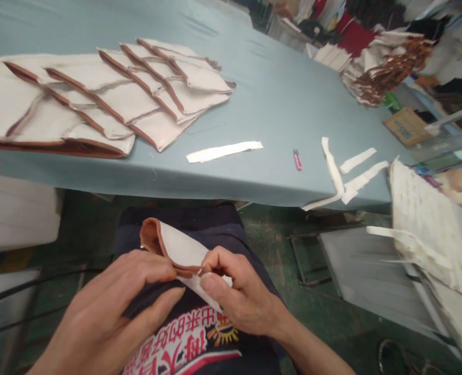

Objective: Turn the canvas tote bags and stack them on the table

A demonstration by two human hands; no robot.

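A: Where do we place the held piece?
B: We log one cream cloth piece with a rolled brown edge, held above the dark lettered apron, short of the table's near edge. From the right hand it lies up and to the left; its visible brown edge slants from far left down to that grip.

A: Which hand is nearer that lower end?
B: The right: we see its thumb and forefinger pinching the edge there. The left hand is just beside, fingertips touching the brown edge, thumb apart from them; we cannot tell whether it grips.

A: Counts on the pale blue-green table?
B: Near its front edge we count one flat cream strip and one small pink snipping tool. Toward the near right corner: at least three loose cream strips, one perhaps bent over the edge.

A: And farther back?
B: Along the left, we count at least six overlapping cream cloth pieces with brown edges; overlap hides the exact number. By the far right edge, one heaped cream-and-brown cloth pile, its layers too blurred to count.
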